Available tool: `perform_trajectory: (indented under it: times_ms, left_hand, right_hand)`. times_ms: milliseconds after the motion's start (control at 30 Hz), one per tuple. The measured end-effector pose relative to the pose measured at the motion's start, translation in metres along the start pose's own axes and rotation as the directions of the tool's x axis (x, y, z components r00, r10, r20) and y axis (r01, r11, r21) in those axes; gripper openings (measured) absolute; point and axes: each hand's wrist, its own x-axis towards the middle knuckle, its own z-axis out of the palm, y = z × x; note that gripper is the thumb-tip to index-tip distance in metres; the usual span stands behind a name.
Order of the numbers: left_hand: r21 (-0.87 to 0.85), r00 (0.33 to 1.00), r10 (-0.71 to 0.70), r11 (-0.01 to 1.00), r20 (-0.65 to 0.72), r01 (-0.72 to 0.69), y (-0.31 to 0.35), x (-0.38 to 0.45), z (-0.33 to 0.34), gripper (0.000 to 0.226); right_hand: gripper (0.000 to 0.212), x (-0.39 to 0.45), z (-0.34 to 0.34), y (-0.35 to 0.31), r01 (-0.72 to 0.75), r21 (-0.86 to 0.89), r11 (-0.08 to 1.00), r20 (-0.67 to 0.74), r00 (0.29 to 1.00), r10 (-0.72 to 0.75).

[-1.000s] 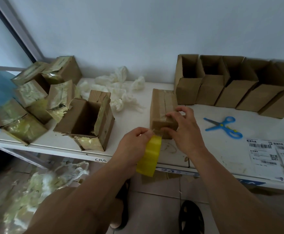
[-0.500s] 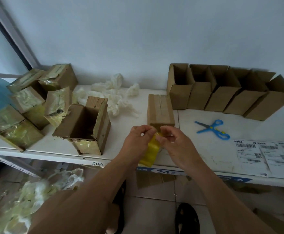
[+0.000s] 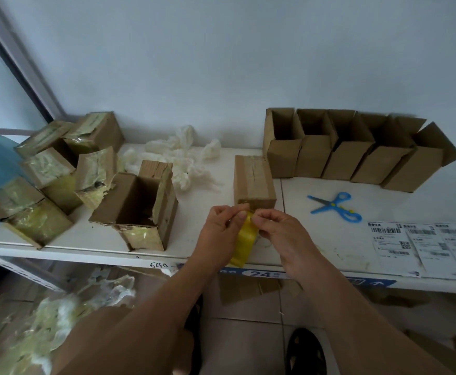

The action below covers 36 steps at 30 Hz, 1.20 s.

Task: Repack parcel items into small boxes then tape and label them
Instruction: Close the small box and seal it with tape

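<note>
Cardboard parcels wrapped in yellowish tape (image 3: pixel 45 182) crowd the white table (image 3: pixel 329 239) at far left; I see a torn-open box (image 3: pixel 137 209) beside them. At the table's front edge, the left hand (image 3: pixel 218 234) grips a yellow tape roll (image 3: pixel 244 243), the right hand (image 3: pixel 278 231) pinching its top edge. A sealed small box (image 3: pixel 254 182) lies just behind. Rightward: blue scissors (image 3: pixel 335 208), shipping labels (image 3: pixel 424 247).

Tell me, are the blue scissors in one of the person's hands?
No, the blue scissors lie on the white table, while the left hand and right hand both hold the yellow tape roll.
</note>
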Motion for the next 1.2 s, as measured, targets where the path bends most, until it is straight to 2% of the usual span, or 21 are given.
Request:
perform_trajectory:
  times_ms: [100,167,233,400,567,767,1000,1067,1200]
  left_hand:
    - [0.172,0.972,0.168,0.975,-0.166,-0.139,-0.007,-0.003,0.001,0.040]
    - [0.311,0.920,0.331,0.915,-0.210,-0.258,-0.011,-0.004,0.001,0.032]
    - [0.389,0.888,0.425,0.859,-0.178,-0.333,-0.015,-0.003,0.000,0.026]
    - [0.453,0.864,0.494,0.794,-0.091,-0.406,-0.017,-0.002,-0.001,0.030]
    - [0.386,0.930,0.362,0.868,-0.064,-0.312,-0.011,0.000,0.003,0.026]
    - [0.346,0.941,0.325,0.897,-0.094,-0.275,-0.007,0.001,0.010,0.018]
    - [0.312,0.968,0.137,0.948,-0.212,-0.066,0.002,-0.003,0.013,0.021]
    - [0.326,0.966,0.136,0.943,-0.219,-0.058,0.006,-0.002,0.008,0.022]
    - [0.497,0.957,0.216,0.863,-0.194,-0.094,0.007,0.001,0.001,0.027]
  right_hand:
    - [0.008,0.001,0.001,-0.001,-0.017,-0.027,0.999,0.002,1.000,0.017]
    - [0.010,0.000,0.002,-0.001,-0.013,-0.069,0.998,0.017,1.000,0.014]
    - [0.011,-0.001,0.002,-0.001,-0.012,-0.087,0.996,0.032,0.999,0.015]
    - [0.011,-0.001,0.000,-0.002,0.014,-0.110,0.994,0.046,0.999,-0.009]
    - [0.010,0.000,-0.007,-0.001,0.052,-0.138,0.989,0.041,0.998,-0.047]
    - [0.012,0.002,-0.010,0.000,0.056,-0.158,0.986,0.033,0.998,-0.052]
    - [0.011,0.001,-0.005,-0.006,0.068,-0.171,0.983,0.051,0.997,-0.060]
    - [0.014,0.001,-0.005,-0.008,0.097,-0.224,0.970,0.070,0.994,-0.083]
    - [0.022,-0.003,-0.006,-0.011,0.183,-0.383,0.905,0.141,0.980,-0.139]
